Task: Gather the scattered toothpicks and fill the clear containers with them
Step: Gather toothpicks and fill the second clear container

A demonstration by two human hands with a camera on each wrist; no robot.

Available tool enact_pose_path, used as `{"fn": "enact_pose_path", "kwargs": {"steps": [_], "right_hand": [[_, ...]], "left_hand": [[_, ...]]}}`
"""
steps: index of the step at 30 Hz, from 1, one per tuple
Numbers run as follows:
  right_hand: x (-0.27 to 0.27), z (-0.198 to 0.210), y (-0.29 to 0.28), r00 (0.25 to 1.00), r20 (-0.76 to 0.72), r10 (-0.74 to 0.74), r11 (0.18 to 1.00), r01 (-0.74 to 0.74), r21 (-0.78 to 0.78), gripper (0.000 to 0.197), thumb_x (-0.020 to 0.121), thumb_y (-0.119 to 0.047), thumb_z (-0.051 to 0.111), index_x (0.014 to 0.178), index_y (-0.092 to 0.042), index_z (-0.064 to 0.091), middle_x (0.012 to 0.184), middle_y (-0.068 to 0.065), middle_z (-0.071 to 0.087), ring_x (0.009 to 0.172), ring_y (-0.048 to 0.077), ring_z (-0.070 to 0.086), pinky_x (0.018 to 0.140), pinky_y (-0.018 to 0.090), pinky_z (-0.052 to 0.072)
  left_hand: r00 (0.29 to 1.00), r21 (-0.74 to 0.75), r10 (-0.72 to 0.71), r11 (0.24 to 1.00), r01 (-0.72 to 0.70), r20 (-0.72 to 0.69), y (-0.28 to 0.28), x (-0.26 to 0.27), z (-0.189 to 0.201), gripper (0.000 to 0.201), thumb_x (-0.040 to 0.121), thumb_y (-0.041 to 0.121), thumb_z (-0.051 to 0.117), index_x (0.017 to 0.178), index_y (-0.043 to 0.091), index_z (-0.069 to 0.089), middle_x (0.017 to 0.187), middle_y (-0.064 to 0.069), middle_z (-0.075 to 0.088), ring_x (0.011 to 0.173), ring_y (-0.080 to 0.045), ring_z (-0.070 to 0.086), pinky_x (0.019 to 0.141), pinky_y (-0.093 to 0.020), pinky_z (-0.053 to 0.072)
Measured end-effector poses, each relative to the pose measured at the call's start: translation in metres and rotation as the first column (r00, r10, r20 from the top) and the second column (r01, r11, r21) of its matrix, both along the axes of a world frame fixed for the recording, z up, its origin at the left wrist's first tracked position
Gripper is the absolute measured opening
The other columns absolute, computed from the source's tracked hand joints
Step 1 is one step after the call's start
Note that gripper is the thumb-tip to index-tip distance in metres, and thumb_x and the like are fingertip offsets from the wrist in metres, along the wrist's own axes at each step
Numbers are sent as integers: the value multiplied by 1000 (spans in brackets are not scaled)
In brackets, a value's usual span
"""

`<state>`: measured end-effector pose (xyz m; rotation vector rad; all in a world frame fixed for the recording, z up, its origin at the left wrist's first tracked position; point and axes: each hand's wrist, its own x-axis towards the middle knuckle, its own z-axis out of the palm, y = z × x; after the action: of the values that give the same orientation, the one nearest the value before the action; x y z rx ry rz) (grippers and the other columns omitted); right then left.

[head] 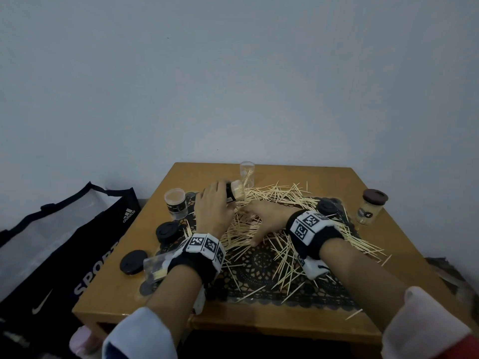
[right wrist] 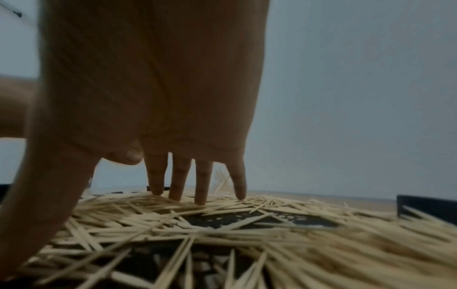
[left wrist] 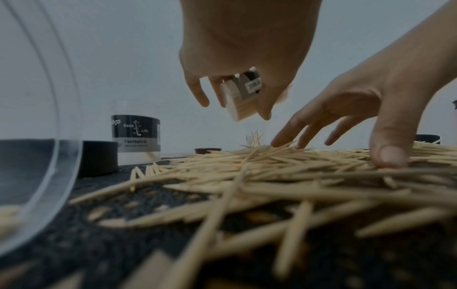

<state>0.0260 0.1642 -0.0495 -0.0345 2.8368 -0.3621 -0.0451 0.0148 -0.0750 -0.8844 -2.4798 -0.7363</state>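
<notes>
Tabletop (head: 363,257) toothpicks (head: 282,195) spread edgeward (left hand (head: 212,206) holds container (head: 234,193)).

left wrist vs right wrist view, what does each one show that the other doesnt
Only the left wrist view shows the left hand gripping a full toothpick container tilted above the pile, plus an upright labelled container and a clear container wall close to the lens. Only the right wrist view shows the underside of the right hand, its straight fingers spread and their tips on the pile. Both show the scattered toothpicks on the dark lace mat and the right hand touching them.
</notes>
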Motion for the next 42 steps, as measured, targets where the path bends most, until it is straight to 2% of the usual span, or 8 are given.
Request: {"fn": "enact_pose_path", "kwargs": {"steps": [6,11,19,22,30,33,37,42], "right_hand": [[2,6,-2,996,-27,83,993,-80,90,72,73,-39,80,135,-16,53,127,4,56,116,21,51,97,37,44],[5,3,0,986,-107,124,983,-107,149,45,74,-40,79,113,-22,67,116,-2,57,110,17,49,92,39,45],[11,2,2,963,-157,221,950,-175,259,29,85,-37,69,107,-19,67,103,-3,65,95,15,59,81,32,50],[13,0,4,944,-184,274,929,-210,306,24,90,-35,63,106,-18,66,101,-2,64,94,16,60,75,27,45],[15,-6,5,913,-221,344,887,-239,394,21,94,-25,55,107,-11,63,105,5,61,100,21,57,85,37,49],[15,-6,7,936,-232,264,935,-190,299,18,96,-25,53,101,-11,63,98,3,63,92,18,58,79,33,49],[16,-1,18,966,-250,65,998,-62,19,14,97,-27,53,91,-17,60,76,-7,56,64,7,49,60,20,37],[19,8,36,955,-275,-110,972,45,-232,14,97,-20,54,86,-12,60,78,-3,62,62,9,53,57,22,40]], "left_hand": [[1000,-12,5,1000,-5,13,0,-1,-1,49,83,24,70,127,17,51,119,-1,60,112,-25,56,93,-40,37],[1000,-21,4,1000,-4,19,1,-1,-1,49,83,24,70,127,17,51,120,-2,61,112,-26,56,93,-41,38],[999,-36,-8,999,9,32,0,-1,-2,50,83,27,71,127,16,50,121,-2,60,112,-27,56,92,-42,38],[999,-48,-8,999,9,32,0,-2,-2,51,82,29,72,126,16,50,121,-3,60,112,-28,57,91,-43,40],[999,-71,-6,997,9,32,1,-3,-3,51,83,30,70,128,17,50,121,-3,60,112,-27,57,90,-42,39],[999,-70,-14,997,16,35,2,-4,-3,51,83,30,70,128,18,49,121,-2,60,112,-27,57,89,-41,39],[999,-63,-14,998,17,42,2,-3,-3,51,84,31,70,128,17,49,122,-2,60,112,-27,57,90,-42,40],[998,-55,-3,998,7,58,1,-4,-3,51,85,33,69,129,18,48,122,-1,59,112,-26,57,89,-43,44]]}}
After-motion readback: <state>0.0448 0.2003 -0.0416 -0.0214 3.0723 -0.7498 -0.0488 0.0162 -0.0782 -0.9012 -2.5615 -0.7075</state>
